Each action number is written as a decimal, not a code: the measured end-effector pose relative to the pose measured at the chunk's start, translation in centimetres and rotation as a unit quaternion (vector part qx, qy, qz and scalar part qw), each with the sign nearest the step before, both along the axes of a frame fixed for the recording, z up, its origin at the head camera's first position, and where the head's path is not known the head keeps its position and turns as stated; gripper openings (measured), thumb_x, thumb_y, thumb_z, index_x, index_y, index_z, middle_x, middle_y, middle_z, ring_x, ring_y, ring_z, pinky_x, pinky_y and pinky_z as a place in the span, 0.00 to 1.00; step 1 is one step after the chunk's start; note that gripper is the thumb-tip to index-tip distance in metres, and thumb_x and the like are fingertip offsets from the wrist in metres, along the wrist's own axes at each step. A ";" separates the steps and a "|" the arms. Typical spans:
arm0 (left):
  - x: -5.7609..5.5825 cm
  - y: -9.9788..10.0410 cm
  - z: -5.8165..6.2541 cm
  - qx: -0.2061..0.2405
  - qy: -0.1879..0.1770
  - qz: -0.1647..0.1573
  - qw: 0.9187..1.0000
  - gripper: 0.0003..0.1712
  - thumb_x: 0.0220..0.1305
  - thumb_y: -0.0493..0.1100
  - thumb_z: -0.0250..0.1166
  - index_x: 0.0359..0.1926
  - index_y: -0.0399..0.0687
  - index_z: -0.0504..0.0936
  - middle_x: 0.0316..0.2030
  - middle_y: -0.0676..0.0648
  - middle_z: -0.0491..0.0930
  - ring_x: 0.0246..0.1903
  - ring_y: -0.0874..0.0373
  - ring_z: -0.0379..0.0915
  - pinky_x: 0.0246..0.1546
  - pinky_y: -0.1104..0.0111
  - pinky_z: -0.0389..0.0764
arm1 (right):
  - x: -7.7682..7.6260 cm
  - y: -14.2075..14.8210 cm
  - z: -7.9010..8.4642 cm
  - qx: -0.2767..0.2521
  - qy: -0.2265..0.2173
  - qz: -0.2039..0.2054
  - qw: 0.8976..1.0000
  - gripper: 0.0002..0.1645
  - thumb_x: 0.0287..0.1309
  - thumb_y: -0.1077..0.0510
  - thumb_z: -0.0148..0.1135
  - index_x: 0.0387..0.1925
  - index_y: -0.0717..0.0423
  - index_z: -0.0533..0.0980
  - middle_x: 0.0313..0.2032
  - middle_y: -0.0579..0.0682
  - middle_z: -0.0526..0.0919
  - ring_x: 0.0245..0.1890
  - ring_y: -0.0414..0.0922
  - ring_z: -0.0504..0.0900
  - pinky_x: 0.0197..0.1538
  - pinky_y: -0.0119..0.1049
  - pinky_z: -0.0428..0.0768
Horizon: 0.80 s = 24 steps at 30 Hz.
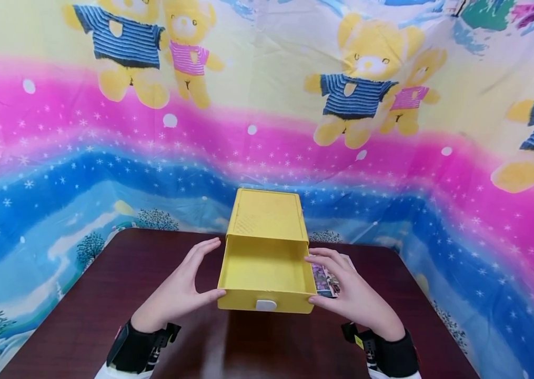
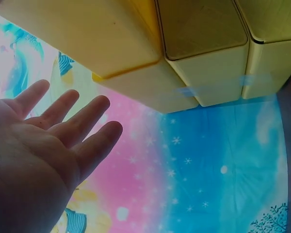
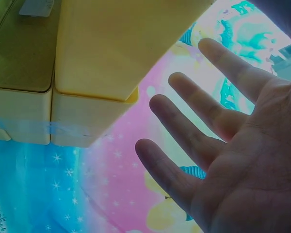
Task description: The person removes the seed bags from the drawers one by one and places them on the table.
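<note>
A yellow drawer unit (image 1: 269,213) stands in the middle with its top drawer (image 1: 248,301) pulled out. The inside of the drawer is bare, and a white handle (image 1: 265,305) is on its front. My left hand (image 1: 179,284) is at the drawer's left side, fingers spread, with the thumb tip right at the front corner. On the other side my right hand (image 1: 354,295) has its thumb tip at the right front corner and fingertips beside the right wall. Both wrist views show more drawers (image 2: 203,29) stacked under the pulled-out one, with the fingers extended beside them.
A small stack of colourful printed sheets (image 1: 322,279) lies right of the unit, partly behind my right hand. The dark red-brown table (image 1: 82,305) spreads around it. A cloth backdrop with bears (image 1: 191,152) hangs close behind the table and along its sides.
</note>
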State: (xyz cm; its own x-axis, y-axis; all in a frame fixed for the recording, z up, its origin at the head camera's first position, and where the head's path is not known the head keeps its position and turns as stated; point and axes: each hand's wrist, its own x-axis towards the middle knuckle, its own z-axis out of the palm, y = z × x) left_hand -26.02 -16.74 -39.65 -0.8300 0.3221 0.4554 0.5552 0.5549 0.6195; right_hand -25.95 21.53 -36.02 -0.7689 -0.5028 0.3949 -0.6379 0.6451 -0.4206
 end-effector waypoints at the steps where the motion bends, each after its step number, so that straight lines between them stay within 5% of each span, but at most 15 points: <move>1: 0.0 0.0 0.0 0.001 0.001 0.002 1.000 0.55 0.56 0.60 0.77 0.78 0.58 0.57 0.75 0.51 0.58 0.73 0.48 0.58 0.66 0.39 0.70 | -0.1 0.0 0.0 -0.002 0.002 -0.001 1.000 0.44 0.54 0.43 0.77 0.70 0.39 0.70 0.72 0.39 0.65 0.71 0.47 0.60 0.61 0.58 0.77; 14: -0.7 0.8 -0.6 0.052 0.008 0.038 0.998 0.51 0.57 0.51 0.78 0.76 0.54 0.60 0.72 0.48 0.64 0.71 0.47 0.64 0.68 0.41 0.68 | -1.8 -0.2 -1.3 -0.039 0.031 -0.022 0.999 0.42 0.58 0.47 0.75 0.71 0.45 0.68 0.69 0.42 0.67 0.71 0.49 0.64 0.65 0.60 0.72; 24: -1.4 1.4 -1.5 0.086 0.058 0.093 0.990 0.45 0.56 0.39 0.79 0.71 0.48 0.66 0.67 0.45 0.70 0.65 0.47 0.71 0.65 0.47 0.73 | -2.7 -1.5 -2.2 -0.081 0.070 -0.051 0.993 0.39 0.56 0.55 0.77 0.67 0.48 0.71 0.58 0.46 0.75 0.53 0.43 0.78 0.59 0.52 0.72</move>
